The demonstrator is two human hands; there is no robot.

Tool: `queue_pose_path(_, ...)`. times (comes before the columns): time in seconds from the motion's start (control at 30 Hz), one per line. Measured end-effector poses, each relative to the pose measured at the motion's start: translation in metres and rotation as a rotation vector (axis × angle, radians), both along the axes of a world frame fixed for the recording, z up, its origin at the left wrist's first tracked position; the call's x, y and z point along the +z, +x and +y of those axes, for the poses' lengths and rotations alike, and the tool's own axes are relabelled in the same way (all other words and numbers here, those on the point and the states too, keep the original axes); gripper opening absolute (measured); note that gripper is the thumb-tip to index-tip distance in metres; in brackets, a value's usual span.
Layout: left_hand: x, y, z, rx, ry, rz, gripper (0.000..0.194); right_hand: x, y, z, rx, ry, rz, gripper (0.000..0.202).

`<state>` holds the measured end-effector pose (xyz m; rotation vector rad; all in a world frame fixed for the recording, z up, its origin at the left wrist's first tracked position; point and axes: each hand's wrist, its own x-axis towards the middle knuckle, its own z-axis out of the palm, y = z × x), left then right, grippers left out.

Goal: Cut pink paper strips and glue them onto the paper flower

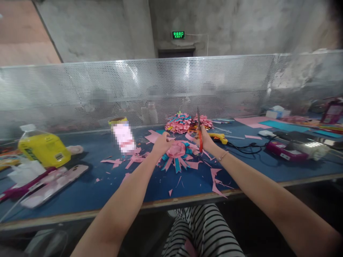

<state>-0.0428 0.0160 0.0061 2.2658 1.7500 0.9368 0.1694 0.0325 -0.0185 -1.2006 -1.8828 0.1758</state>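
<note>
On the blue table in front of me lies a paper flower (pixel 176 149), pink in the middle with pink and blue strips fanning out beneath. The curled fingers of my left hand (pixel 163 142) grip its upper left edge; the fingertips are partly hidden. My right hand (pixel 206 140), just right of the flower, is closed round a pair of scissors (pixel 200 142) with orange-red handles, blades pointing up and away from me. Pink paper scraps (pixel 215 182) lie around the flower. Behind it sit a large pink and blue paper flower pile (pixel 179 122) and a smaller pink pile (pixel 204 122).
A yellow glue gun (pixel 218 137) with a black cord lies beside my right hand. To the left are a lit phone (pixel 123 137), a bottle of yellow liquid (pixel 43 146) and another phone (pixel 55 185). Perforated metal screen (pixel 134 92) stands behind; paper sheets (pixel 286 125) lie right.
</note>
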Motion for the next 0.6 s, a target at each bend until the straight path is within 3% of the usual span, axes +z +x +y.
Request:
queue_pose_path(0.1, 0.001, 0.004, 0.0, -0.132, 0.103, -0.139, 0.063, 0.006, -0.003, -0.006, 0.158, -0.068, 0.145, 0.035)
queue_pose_path(0.17, 0.003, 0.006, -0.003, -0.2, 0.202, -0.073, 0.065, 0.009, -0.004, -0.013, 0.295, -0.132, 0.259, 0.039)
queue_pose_path(0.33, 0.011, 0.004, -0.008, -0.386, 0.258, 0.168, 0.01, 0.013, -0.002, -0.025, 0.461, -0.152, 0.303, 0.031)
queue_pose_path(0.43, 0.017, 0.001, -0.01, -0.372, 0.194, 0.178, 0.013, 0.014, 0.002, -0.02, 0.419, -0.07, 0.266, 0.029)
queue_pose_path(0.6, 0.02, -0.01, -0.006, -0.256, 0.109, 0.115, 0.01, 0.013, 0.014, 0.0, 0.143, 0.016, 0.169, 0.03)
